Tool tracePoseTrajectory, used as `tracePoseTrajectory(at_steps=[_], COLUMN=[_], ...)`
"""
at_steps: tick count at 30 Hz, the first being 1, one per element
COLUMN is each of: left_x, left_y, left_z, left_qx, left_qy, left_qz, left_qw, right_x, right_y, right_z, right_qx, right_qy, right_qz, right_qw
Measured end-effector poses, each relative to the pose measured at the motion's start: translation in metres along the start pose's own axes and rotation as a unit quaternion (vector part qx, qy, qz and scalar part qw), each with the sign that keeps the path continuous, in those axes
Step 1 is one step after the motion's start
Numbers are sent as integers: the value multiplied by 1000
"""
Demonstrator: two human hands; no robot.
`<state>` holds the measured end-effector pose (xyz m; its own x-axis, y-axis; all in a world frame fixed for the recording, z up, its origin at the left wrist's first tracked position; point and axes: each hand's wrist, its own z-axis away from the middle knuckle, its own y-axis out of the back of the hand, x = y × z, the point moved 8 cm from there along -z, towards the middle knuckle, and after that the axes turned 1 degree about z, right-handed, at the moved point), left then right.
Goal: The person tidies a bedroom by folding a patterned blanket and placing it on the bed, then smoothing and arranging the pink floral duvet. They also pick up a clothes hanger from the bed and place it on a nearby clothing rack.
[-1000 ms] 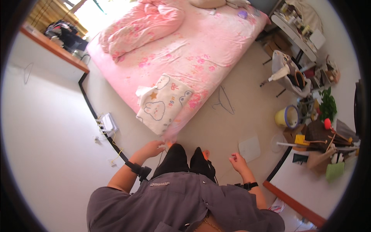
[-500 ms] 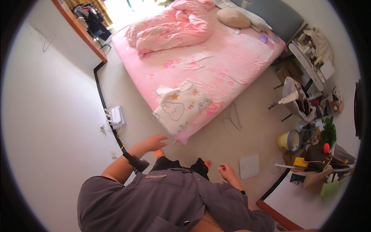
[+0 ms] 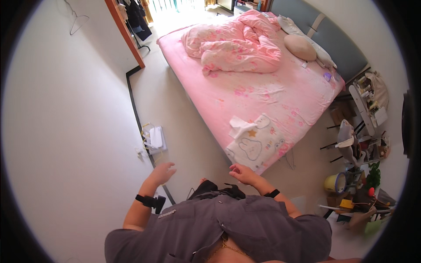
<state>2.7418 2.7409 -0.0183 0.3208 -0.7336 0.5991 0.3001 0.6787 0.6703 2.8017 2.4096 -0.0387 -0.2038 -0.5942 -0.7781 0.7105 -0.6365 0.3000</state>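
Observation:
My left hand [image 3: 163, 173] hovers over the floor beside the white wall, fingers apart and nothing in them. In front of the bed's near corner is my right hand [image 3: 243, 174], its fingers loosely bent and apart, holding nothing. Closest to it lies a folded white cloth [image 3: 250, 149] with a rabbit outline and a star, on the corner of the pink floral bed [image 3: 250, 98]. A plain white piece [image 3: 241, 127] rests on the cloth's far-left part. Whether my right hand touches the bed's edge, I cannot tell.
A white box-like device [image 3: 155, 138] with yellow cables stands by the left wall. A rumpled pink quilt [image 3: 241, 44] and a beige pillow [image 3: 300, 47] lie on the bed. To the right are a chair [image 3: 348, 142], a yellow bin [image 3: 335, 182] and a wire hanger [image 3: 290, 160] on the floor.
The view has swung left, so the bed now sits farther right. My right hand has come up from my side to the bed's corner; my left hand has moved away from the bed toward the wall.

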Motion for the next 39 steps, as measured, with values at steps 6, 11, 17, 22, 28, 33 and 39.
tracePoseTrajectory(at_steps=[6,11,17,22,28,33,39], left_x=[-33,-52,-55,-7,59,80,83], left_y=[34,63,114,188,236,216,152], left_z=[-21,-48,-144,-247,-378,-497,-708], left_qx=[49,56,44,11,-16,-155,-259], left_qy=[-4,38,50,35,-28,7,123], left_qz=[100,154,189,119,55,169,434], left_qw=[994,986,980,992,998,973,854], right_x=[-46,-67,-95,-94,-123,-116,-32], right_y=[-3,10,67,124,204,239,238], right_z=[-78,-165,-282,-383,-448,-472,-394], right_qx=[-31,-38,-32,12,90,144,294], right_qy=[56,62,100,44,4,13,-149], right_qz=[109,133,65,-33,-124,-210,-231], right_qw=[992,988,992,998,988,967,915])
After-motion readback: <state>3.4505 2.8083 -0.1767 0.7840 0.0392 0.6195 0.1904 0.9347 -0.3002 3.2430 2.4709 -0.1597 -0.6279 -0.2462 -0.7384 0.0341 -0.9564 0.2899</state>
